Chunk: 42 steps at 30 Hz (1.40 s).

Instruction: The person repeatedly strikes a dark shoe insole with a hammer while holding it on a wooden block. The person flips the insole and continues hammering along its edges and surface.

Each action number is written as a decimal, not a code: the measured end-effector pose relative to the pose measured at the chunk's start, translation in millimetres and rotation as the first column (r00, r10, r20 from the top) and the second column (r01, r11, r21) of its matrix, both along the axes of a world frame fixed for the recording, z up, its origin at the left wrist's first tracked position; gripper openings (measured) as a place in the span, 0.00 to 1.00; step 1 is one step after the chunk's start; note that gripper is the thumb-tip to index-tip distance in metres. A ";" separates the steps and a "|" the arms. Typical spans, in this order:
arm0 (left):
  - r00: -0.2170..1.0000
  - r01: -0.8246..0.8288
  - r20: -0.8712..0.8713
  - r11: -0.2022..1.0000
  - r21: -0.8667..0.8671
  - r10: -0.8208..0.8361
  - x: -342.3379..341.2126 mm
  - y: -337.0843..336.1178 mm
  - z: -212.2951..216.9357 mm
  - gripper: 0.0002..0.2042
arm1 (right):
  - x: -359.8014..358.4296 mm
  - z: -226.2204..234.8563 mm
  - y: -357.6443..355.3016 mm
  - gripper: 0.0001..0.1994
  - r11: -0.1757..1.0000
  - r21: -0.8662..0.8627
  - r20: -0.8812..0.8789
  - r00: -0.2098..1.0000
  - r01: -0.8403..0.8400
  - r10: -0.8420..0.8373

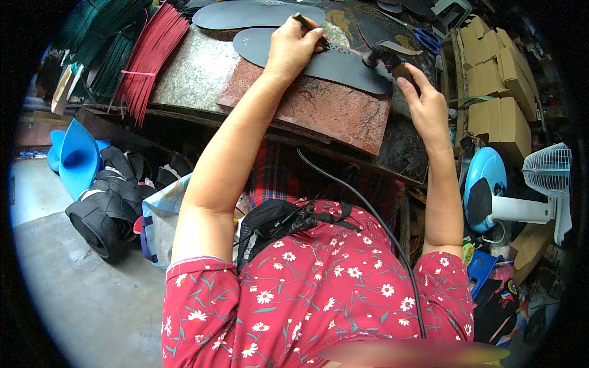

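Note:
My left hand [293, 50] is closed around a slim dark punch-like tool [300, 19], its lower end over a grey sole-shaped sheet [261, 46]. A cluster of small dark holes or marks shows on the sheet beside that end. My right hand [424, 101] grips the handle of a dark hammer [388, 58], whose head is above the sheet's right end. Beneath the sheet lies a reddish stone slab [343, 113]. A second grey sole-shaped sheet [245, 13] rests farther back, with similar small marks.
A bundle of red strips [156, 58] and dark green strips [101, 37] lie at the left. Blue-handled scissors [427, 40] are at the back right. Cardboard boxes [497, 122] and a white fan [521, 208] stand right. Rolled black material [101, 224] sits on the floor.

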<state>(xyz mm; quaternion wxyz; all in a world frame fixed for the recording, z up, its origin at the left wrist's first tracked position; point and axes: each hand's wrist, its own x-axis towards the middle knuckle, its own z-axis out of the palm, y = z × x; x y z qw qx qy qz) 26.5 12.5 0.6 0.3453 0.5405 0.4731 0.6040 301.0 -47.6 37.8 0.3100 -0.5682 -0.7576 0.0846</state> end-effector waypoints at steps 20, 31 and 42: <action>1.000 -0.005 -0.017 1.000 0.007 0.005 11.8 0.4 -2.1 0.10 | -5.2 5.2 4.7 0.22 0.998 -0.065 -0.082 0.996 -0.022 0.017; 0.599 0.117 -0.754 0.903 0.414 0.269 29.3 -8.1 8.5 0.11 | -28.3 47.4 -6.3 0.19 0.940 0.266 -0.132 0.958 -0.214 0.255; 0.995 -0.077 -0.063 0.996 0.055 0.080 -6.9 -2.4 3.1 0.06 | -3.9 -3.6 1.0 0.22 0.996 -0.078 0.025 0.999 0.038 -0.036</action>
